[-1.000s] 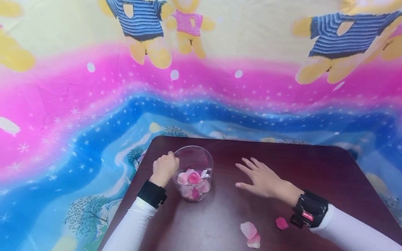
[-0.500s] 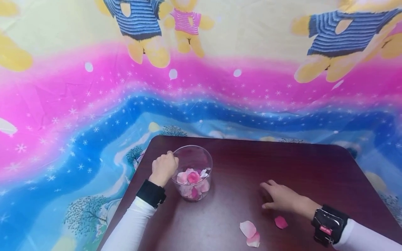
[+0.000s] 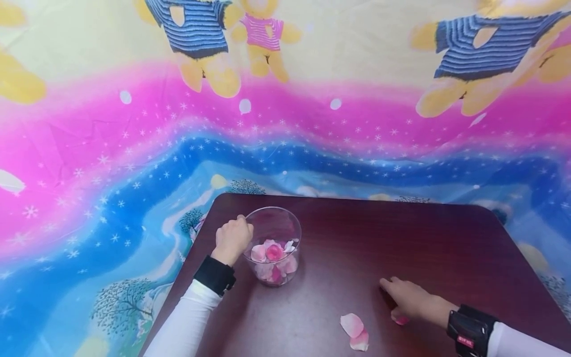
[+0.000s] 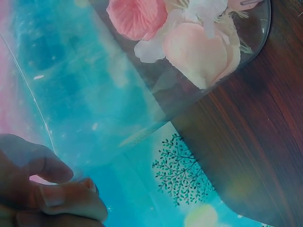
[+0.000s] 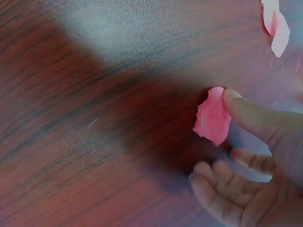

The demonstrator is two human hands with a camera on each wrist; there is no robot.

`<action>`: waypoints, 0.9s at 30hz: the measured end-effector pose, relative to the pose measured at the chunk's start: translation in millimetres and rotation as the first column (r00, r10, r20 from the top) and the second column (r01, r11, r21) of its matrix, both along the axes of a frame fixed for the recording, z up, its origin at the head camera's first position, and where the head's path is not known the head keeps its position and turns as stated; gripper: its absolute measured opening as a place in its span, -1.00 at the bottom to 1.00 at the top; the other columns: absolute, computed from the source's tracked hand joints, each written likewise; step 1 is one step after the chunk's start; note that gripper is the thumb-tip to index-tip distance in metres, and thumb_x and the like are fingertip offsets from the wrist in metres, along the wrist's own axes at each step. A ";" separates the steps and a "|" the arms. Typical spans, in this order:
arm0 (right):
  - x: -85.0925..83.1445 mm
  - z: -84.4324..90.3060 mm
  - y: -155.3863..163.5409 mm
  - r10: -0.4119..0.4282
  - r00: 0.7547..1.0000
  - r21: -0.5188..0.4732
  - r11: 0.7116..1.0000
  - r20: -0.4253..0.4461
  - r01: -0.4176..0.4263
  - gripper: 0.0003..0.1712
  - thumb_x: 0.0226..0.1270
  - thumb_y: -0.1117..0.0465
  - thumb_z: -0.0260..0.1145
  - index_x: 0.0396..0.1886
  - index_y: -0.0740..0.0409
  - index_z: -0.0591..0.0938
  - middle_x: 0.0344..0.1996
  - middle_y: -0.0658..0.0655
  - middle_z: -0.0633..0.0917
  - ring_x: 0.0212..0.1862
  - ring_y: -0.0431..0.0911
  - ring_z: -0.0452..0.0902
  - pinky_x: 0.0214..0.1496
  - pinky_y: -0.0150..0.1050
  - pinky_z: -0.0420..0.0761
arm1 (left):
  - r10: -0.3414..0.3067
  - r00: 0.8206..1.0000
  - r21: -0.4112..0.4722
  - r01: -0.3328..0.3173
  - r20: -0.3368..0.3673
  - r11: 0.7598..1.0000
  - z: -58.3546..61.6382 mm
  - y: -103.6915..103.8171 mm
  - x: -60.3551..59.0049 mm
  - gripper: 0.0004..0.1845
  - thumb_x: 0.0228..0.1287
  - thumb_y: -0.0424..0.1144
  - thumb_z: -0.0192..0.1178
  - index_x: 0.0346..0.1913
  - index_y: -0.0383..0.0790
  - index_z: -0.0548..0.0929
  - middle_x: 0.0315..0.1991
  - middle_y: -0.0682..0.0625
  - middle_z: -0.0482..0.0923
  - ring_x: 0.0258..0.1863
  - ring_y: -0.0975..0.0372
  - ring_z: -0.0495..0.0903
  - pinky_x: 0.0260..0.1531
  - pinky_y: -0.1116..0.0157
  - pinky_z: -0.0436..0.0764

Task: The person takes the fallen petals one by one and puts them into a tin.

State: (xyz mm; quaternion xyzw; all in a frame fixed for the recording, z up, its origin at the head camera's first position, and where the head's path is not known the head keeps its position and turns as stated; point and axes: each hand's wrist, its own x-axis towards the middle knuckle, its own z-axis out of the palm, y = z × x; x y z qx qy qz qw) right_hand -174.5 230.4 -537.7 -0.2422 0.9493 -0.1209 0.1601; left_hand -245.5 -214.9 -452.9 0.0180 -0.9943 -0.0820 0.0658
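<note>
The left hand (image 3: pixel 232 239) is curled around the side of a clear glass bowl (image 3: pixel 273 245). It holds the bowl so it does not slide or tip. The bowl stands upright near the far left corner of the dark wooden surface (image 3: pixel 339 238). Inside it lies a little heap of pink and white petals (image 3: pixel 273 255), all soft and mixed up.

The right hand (image 3: pixel 408 299) is low on the surface, well apart from the bowl. In the right wrist view, the thumb (image 5: pixel 251 116) touches the edge of a dark pink petal (image 5: pixel 213 117), and the other fingers (image 5: pixel 222 187) are bent in below it. The petal lies flat on the wood. I judge the thumb is there to catch the thin petal, because it is hard to lift something so flat. The hand does not have the petal lifted yet; it only touches it.

Two pale pink petals (image 3: pixel 355 331) lie together on the surface, near the front edge, to the left of the right hand. They touch each other.

Behind the surface hangs a bright cloth (image 3: pixel 134 148) with bears, stars and trees.
</note>
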 end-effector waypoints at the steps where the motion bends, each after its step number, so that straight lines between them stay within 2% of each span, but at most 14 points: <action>1: -0.2 -1.7 0.8 0.001 1.000 -0.010 1.000 -0.004 -0.001 -0.36 -0.28 0.36 0.58 -0.06 0.27 0.57 -0.21 0.27 0.68 -0.19 0.11 0.67 -0.23 0.00 0.64 | -0.001 1.000 0.001 0.001 0.000 1.000 0.0 -0.3 0.2 -0.63 0.48 -0.08 0.00 -0.22 -0.40 0.56 -0.51 -0.25 0.57 -0.44 -0.13 0.67 -0.40 -0.04 0.69; 3: -1.0 -7.1 3.9 0.026 0.999 -0.045 0.999 -0.019 -0.027 -0.55 -0.31 0.41 0.51 -0.31 0.17 0.55 -0.46 0.02 0.60 -0.40 -0.10 0.55 -0.40 -0.17 0.53 | -0.001 1.000 0.002 0.001 -0.001 1.000 0.1 -0.9 0.4 -0.63 0.48 -0.08 0.01 -0.21 -0.40 0.56 -0.53 -0.24 0.56 -0.44 -0.13 0.67 -0.40 -0.03 0.69; 4: -3.0 -15.3 8.3 0.062 0.997 -0.081 0.995 -0.051 -0.066 -0.60 -0.33 0.44 0.46 -0.42 0.11 0.51 -0.54 -0.08 0.52 -0.48 -0.19 0.46 -0.49 -0.22 0.46 | 0.000 1.000 0.003 0.000 -0.004 1.000 0.2 -1.1 0.4 -0.63 0.47 -0.08 0.01 -0.22 -0.40 0.56 -0.53 -0.24 0.56 -0.44 -0.13 0.67 -0.40 -0.03 0.69; 7: -7.0 -31.4 17.1 0.110 0.991 -0.160 0.980 -0.075 -0.121 -0.59 -0.40 0.51 0.30 -0.66 -0.01 0.34 -0.69 -0.22 0.28 -0.62 -0.32 0.16 -0.63 -0.35 0.20 | 0.000 1.000 0.005 0.000 -0.004 1.000 0.8 -1.4 0.5 -0.63 0.48 -0.08 0.01 -0.22 -0.39 0.56 -0.54 -0.23 0.54 -0.45 -0.12 0.66 -0.41 -0.02 0.69; 10: -13.9 -53.3 26.6 0.167 0.975 -0.192 0.962 -0.144 -0.193 -0.56 -0.45 0.55 0.25 -0.73 -0.06 0.31 -0.74 -0.28 0.26 -0.67 -0.38 0.14 -0.69 -0.36 0.16 | -0.006 1.000 0.005 0.006 -0.003 1.000 0.9 -1.9 0.1 -0.63 0.48 -0.09 0.00 -0.22 -0.39 0.55 -0.55 -0.21 0.53 -0.47 -0.10 0.65 -0.42 -0.01 0.69; 13: -16.2 -58.9 29.3 0.210 0.961 -0.186 0.952 -0.182 -0.243 -0.55 -0.43 0.54 0.30 -0.75 -0.10 0.36 -0.77 -0.31 0.32 -0.68 -0.43 0.21 -0.70 -0.32 0.20 | -0.013 1.000 0.006 0.013 0.004 1.000 0.5 -2.3 -0.3 -0.63 0.49 -0.09 0.00 -0.22 -0.40 0.55 -0.56 -0.20 0.52 -0.49 -0.09 0.64 -0.43 0.00 0.68; 15: -14.1 -53.6 26.2 0.222 0.958 -0.187 0.949 -0.182 -0.255 -0.57 -0.41 0.55 0.29 -0.76 -0.08 0.38 -0.81 -0.31 0.37 -0.71 -0.46 0.24 -0.71 -0.34 0.22 | -0.015 1.000 0.007 0.015 0.006 1.000 0.0 -2.5 -0.4 -0.63 0.48 -0.09 0.00 -0.22 -0.40 0.55 -0.56 -0.19 0.52 -0.49 -0.09 0.64 -0.43 -0.01 0.68; 19: -1.9 -19.7 9.2 0.190 0.975 -0.180 0.961 -0.116 -0.209 -0.60 -0.31 0.60 0.22 -0.80 -0.01 0.38 -0.89 -0.28 0.39 -0.77 -0.53 0.22 -0.68 -0.50 0.23 | -0.013 1.000 0.012 0.013 0.010 1.000 -0.8 -2.3 -0.7 -0.64 0.48 -0.08 0.02 -0.21 -0.39 0.55 -0.57 -0.18 0.51 -0.50 -0.07 0.63 -0.43 0.00 0.69; 21: 1.1 -9.0 2.2 0.162 0.982 -0.151 0.973 -0.095 -0.175 -0.60 -0.24 0.60 0.19 -0.81 0.01 0.37 -0.90 -0.28 0.38 -0.78 -0.54 0.20 -0.68 -0.52 0.23 | -0.011 1.000 0.014 0.011 0.011 1.000 -0.9 -1.9 -0.9 -0.64 0.48 -0.08 0.03 -0.20 -0.39 0.56 -0.57 -0.18 0.51 -0.50 -0.07 0.64 -0.42 0.00 0.69; 25: -1.4 3.6 -6.4 0.116 0.988 -0.144 0.981 -0.098 -0.129 -0.61 -0.11 0.59 0.13 -0.80 0.02 0.35 -0.84 -0.30 0.29 -0.74 -0.49 0.10 -0.67 -0.51 0.16 | -0.006 1.000 0.008 0.005 0.019 1.000 -0.8 -1.0 -1.8 -0.63 0.49 -0.08 0.00 -0.18 -0.39 0.56 -0.53 -0.21 0.55 -0.46 -0.09 0.66 -0.38 -0.02 0.70; 27: -4.9 8.9 -9.4 0.104 0.989 -0.158 0.980 -0.108 -0.120 -0.62 -0.06 0.56 0.17 -0.76 0.01 0.37 -0.78 -0.29 0.28 -0.70 -0.45 0.10 -0.65 -0.48 0.16 | -0.002 1.000 0.003 0.002 0.022 1.000 -0.8 -0.9 -2.1 -0.62 0.49 -0.07 -0.01 -0.17 -0.40 0.56 -0.49 -0.23 0.58 -0.43 -0.11 0.67 -0.37 -0.02 0.70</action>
